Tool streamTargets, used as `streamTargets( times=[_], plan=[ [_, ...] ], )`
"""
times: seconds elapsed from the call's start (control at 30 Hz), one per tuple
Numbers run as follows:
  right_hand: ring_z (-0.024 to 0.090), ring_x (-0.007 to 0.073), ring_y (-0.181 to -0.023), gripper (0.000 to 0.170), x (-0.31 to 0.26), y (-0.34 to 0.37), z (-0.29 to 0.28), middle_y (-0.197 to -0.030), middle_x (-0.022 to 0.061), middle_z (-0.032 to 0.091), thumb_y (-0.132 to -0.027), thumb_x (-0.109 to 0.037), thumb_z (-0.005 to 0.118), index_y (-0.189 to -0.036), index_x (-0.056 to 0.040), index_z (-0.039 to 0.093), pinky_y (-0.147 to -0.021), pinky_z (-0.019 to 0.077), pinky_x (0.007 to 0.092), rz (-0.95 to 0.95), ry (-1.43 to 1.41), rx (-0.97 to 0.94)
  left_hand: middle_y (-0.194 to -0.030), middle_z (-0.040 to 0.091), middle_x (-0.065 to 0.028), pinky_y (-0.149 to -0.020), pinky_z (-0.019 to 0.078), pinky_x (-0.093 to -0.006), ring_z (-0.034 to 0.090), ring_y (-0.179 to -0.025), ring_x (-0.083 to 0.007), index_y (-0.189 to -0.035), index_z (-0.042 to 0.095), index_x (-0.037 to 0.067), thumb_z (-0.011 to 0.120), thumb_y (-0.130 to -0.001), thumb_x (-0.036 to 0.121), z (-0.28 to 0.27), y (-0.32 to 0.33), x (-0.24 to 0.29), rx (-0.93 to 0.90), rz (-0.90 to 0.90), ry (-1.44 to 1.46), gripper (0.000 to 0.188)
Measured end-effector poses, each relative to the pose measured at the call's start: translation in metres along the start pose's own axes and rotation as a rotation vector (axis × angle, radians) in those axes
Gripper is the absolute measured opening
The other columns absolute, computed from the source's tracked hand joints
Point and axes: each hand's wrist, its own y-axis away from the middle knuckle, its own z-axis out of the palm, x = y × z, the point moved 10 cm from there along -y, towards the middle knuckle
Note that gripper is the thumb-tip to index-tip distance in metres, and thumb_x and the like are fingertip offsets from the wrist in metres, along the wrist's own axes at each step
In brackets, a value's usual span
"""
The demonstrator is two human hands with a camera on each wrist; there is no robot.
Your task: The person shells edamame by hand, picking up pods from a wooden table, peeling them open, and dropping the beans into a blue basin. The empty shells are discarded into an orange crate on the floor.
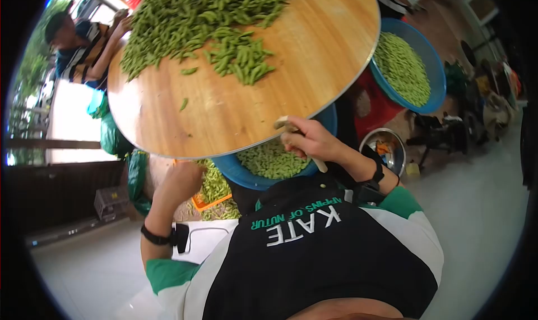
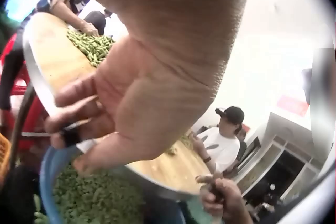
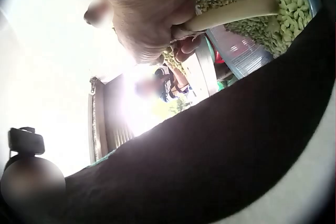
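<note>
My right hand (image 1: 315, 141) grips a pale, flat, slightly curved strip (image 3: 236, 15), wood-like, its free end sticking out below the fist. This hand is beside the table's near edge, above a blue basin (image 1: 226, 167) of shelled green beans (image 1: 272, 162). My left hand (image 2: 136, 103), a black band on one finger, has loosely bent fingers with nothing visible between them. In the left wrist view it overlaps the table edge and basin. Green bean pods (image 1: 196, 22) are heaped on the round wooden table (image 1: 224, 115), with a smaller cluster (image 1: 241, 56) nearer me.
A second blue basin (image 1: 437, 84) of shelled beans stands at the right, near a metal bowl (image 1: 399, 162). An orange crate (image 1: 228, 199) with pods or shells sits below left. One person (image 1: 84, 45) is at the table's left; another (image 2: 223, 140) wears a white shirt.
</note>
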Motion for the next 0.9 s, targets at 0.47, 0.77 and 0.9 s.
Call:
streamTargets(
  times=[0.47, 0.77, 0.9],
  plan=[
    [0.048, 0.01, -0.057, 0.02, 0.007, -0.021, -0.016, -0.086, 0.0071, 0.054, -0.096, -0.014, 0.044, -0.112, -0.002, 0.046, -0.045, 0.0388, 0.0213, -0.064, -0.364, 0.101, -0.103, 0.051, -0.0175, -0.075, 0.0459, -0.0417, 0.05, -0.098, -0.0361, -0.098, 0.058, 0.002, 0.058, -0.074, -0.003, -0.138, -0.131, 0.021, 1.02, 0.299, 0.249, 0.025],
    [0.045, 0.0078, -0.057, 0.033, -0.011, -0.04, 0.002, -0.084, 0.0058, 0.054, -0.098, -0.018, 0.045, -0.128, -0.0046, 0.042, -0.043, 0.0372, 0.0193, -0.124, -0.411, 0.08, -0.08, 0.06, -0.0033, -0.055, 0.0422, -0.023, 0.055, -0.066, -0.0105, -0.096, 0.059, 0.002, 0.06, -0.089, 0.011, -0.098, -0.117, 0.009, 0.695, 0.295, 1.565, 0.012],
    [0.043, 0.0075, -0.055, 0.038, -0.02, -0.045, 0.006, -0.083, 0.0057, 0.053, -0.098, -0.017, 0.045, -0.133, -0.0061, 0.039, -0.042, 0.0351, 0.0185, -0.125, -0.484, 0.061, -0.071, 0.059, 0.0007, -0.043, 0.0336, -0.0156, 0.049, -0.052, -0.0017, -0.093, 0.062, 0.004, 0.062, -0.089, 0.013, -0.064, -0.107, 0.044, 0.441, 0.243, 1.826, 0.01]
  ],
)
